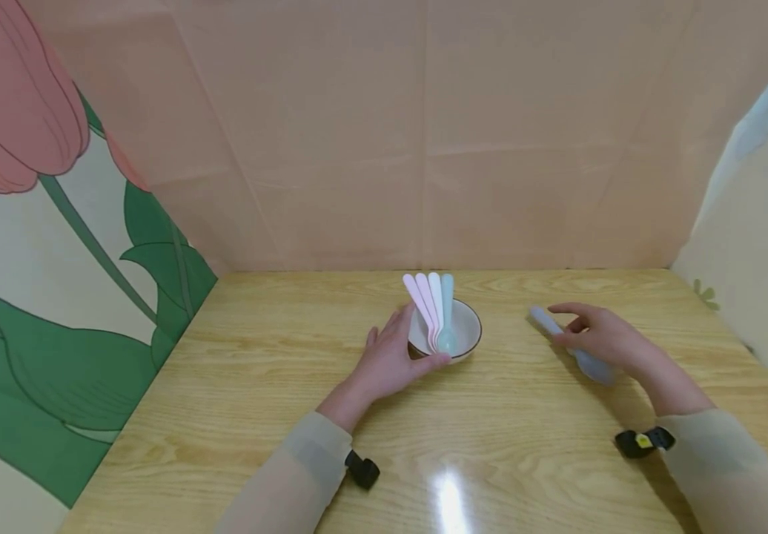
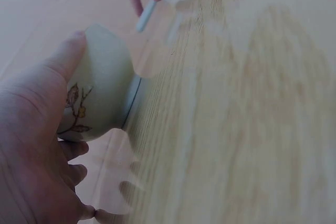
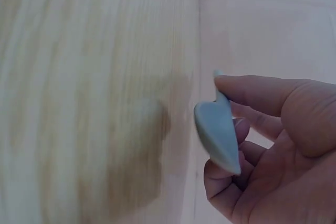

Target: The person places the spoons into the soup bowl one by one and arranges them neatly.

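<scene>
Both hands grip: left hand (image 1: pixel 389 362) cups bowl (image 1: pixel 464 330), right hand (image 1: pixel 603 337) pinches spoon (image 1: pixel 574 347).

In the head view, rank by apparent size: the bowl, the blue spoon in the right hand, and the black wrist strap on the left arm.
1. Blue spoon, longest, though partly hidden by the right hand.
2. Bowl, close to it; ranking unsure.
3. Black wrist strap, clearly smallest, despite being nearer the camera.
</scene>
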`<state>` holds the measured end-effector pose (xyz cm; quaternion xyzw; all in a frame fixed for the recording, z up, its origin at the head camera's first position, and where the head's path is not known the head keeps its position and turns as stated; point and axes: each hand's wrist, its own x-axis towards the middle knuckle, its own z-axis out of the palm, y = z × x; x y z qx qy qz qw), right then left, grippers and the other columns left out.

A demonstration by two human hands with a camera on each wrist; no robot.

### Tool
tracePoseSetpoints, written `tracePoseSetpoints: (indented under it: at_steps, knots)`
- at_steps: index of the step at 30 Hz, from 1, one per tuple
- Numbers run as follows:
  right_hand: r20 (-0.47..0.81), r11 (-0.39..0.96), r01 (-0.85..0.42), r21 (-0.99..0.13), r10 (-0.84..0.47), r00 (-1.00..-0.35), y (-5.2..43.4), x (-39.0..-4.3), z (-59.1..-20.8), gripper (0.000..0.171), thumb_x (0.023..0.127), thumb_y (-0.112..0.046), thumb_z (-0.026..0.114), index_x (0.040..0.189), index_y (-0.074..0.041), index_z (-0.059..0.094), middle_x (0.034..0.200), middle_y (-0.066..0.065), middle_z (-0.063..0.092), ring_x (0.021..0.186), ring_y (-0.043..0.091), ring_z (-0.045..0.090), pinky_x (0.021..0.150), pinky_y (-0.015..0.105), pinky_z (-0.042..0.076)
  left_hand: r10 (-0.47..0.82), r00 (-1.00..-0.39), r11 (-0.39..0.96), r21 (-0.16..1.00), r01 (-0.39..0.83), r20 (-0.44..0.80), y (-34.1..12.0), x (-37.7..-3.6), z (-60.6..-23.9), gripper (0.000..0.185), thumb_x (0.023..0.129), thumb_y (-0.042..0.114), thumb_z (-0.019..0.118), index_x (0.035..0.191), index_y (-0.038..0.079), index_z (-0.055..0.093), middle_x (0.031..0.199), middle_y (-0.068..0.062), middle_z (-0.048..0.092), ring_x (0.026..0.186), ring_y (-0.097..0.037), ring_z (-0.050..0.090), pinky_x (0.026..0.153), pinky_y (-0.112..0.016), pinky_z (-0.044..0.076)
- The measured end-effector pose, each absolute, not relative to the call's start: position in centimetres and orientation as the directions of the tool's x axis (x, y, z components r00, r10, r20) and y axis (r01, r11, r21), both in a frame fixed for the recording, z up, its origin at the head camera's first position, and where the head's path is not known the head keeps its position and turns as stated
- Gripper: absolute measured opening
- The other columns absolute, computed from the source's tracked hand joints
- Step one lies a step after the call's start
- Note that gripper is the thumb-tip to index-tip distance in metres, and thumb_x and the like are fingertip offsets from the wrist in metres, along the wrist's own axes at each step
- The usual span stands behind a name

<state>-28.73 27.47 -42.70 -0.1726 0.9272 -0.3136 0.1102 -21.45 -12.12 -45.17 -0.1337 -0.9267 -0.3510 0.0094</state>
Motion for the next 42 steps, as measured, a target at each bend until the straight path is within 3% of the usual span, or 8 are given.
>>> tracePoseSetpoints:
  at_steps: [12,19,27,42]
  knots:
    - [-0.025,0.690,-0.245,-0.681,-0.355,-0.934,25.4,-29.0,-41.5,0.067,0.114,-0.029,0.065,0.172,-0.008,0.038,0.124,0.021,0.067,0.096,0.027,0.064,0.073,0.034,0.054,0.244,-0.964,0.715,0.651,0.255,0.110,-12.1,-21.4,-45.0,0.116,0.094,0.078,0.071,0.179,0.028,0.010,0.181,-0.005,0.027,0.168,-0.029,0.020,0.129,-0.072,0.009]
    - [0.039,0.624,-0.242,-0.743,-0.320,-0.947,23.2,-28.8,-40.0,0.071,0.113,-0.035,0.068,0.173,-0.016,0.038,0.123,0.020,0.067,0.098,0.025,0.067,0.078,0.032,0.055,0.245,-0.962,0.725,0.636,0.263,0.119,-12.2,-21.3,-44.9,0.116,0.094,0.077,0.072,0.179,0.027,0.010,0.181,-0.006,0.028,0.168,-0.027,0.021,0.128,-0.073,0.011]
    - [0.094,0.518,-0.227,-0.824,-0.270,-0.958,20.9,-29.1,-39.1,0.076,0.112,-0.029,0.070,0.177,-0.027,0.030,0.118,0.018,0.064,0.096,0.018,0.067,0.080,0.024,0.056,0.244,-0.964,0.726,0.639,0.254,0.106,-12.2,-21.4,-45.1,0.116,0.094,0.079,0.071,0.179,0.028,0.010,0.180,-0.008,0.029,0.168,-0.028,0.019,0.129,-0.071,0.010]
    - [0.151,0.326,-0.250,-0.912,-0.299,-0.942,15.6,-29.2,-37.8,0.088,0.109,-0.015,0.073,0.179,-0.026,0.020,0.109,0.021,0.061,0.084,0.022,0.066,0.075,0.030,0.060,0.242,-0.963,0.731,0.632,0.259,0.116,-12.1,-21.5,-45.2,0.117,0.095,0.076,0.072,0.179,0.028,0.008,0.181,-0.006,0.028,0.167,-0.025,0.022,0.128,-0.073,0.011]
